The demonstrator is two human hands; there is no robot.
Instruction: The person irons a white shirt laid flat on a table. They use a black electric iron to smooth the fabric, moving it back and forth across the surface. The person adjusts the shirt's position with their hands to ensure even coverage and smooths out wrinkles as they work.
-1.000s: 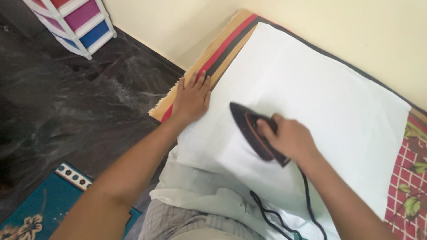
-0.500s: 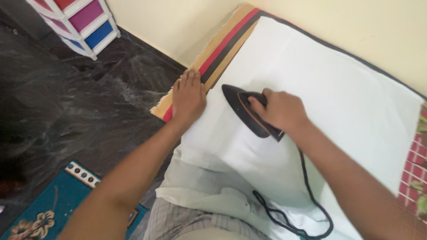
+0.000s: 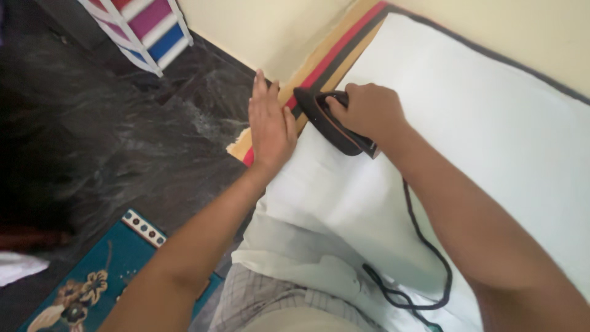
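Note:
My right hand (image 3: 364,112) grips the handle of a dark electric iron (image 3: 329,123) that rests on a white cloth (image 3: 467,123) near the cloth's left edge. My left hand (image 3: 269,128) lies flat, fingers together, on that edge of the cloth, right beside the iron's tip. Under the cloth shows a striped mat (image 3: 319,67) with red, black and tan bands. The iron's black cord (image 3: 424,246) runs back toward me across the cloth and loops near my lap.
A dark stone floor (image 3: 104,141) lies to the left. A small drawer unit (image 3: 144,31) with pink and blue drawers stands at the top left by a cream wall (image 3: 270,24). A teal patterned rug (image 3: 74,289) is at the lower left.
My right hand has pushed the iron to the left, up to the cloth's edge beside my left hand. My left hand has stayed pressed on the edge.

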